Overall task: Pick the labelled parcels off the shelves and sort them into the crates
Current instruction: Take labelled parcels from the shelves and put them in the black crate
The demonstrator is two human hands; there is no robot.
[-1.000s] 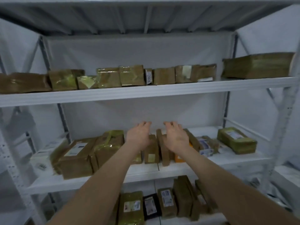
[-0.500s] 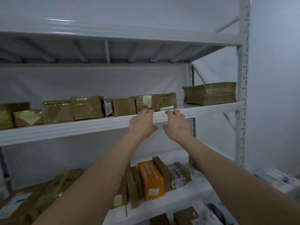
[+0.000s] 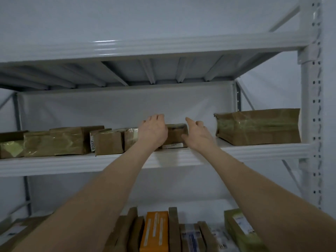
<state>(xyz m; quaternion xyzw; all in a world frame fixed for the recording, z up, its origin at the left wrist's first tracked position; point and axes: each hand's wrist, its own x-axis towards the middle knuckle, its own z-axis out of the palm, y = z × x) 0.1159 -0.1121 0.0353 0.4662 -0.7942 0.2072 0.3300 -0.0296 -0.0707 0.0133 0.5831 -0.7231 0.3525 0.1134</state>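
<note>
A small brown parcel (image 3: 176, 136), wrapped in glossy tape with a white label along its lower front edge, lies on the upper shelf (image 3: 254, 151) close to the front lip, at the right end of a row of similar parcels. The person's left grip (image 3: 152, 130) covers the parcel's left end, fingers loosely spread and reaching above its top. The right grip (image 3: 197, 136) stands just beside the right end, palm turned inward, fingers relaxed. Neither has closed on anything, and whether either palm touches the wrapping cannot be told. Judging from this, the main risk is a slip: the tape looks slick, the shelf sits high, and a squeeze on the two ends alone could let the parcel tip over the lip and drop onto the orange box (image 3: 156, 231) and the upright packets on the shelf below. The taped neighbour (image 3: 131, 140) sits hard against the left side, so the left grip could catch it and drag it out too. The large parcel (image 3: 258, 126) to the right lies well apart and seems safe. Half a second earlier both grips were lower, with fingertips at the shelf's front lip. They have since risen past it to flank the parcel, and the view has tilted upward.
</note>
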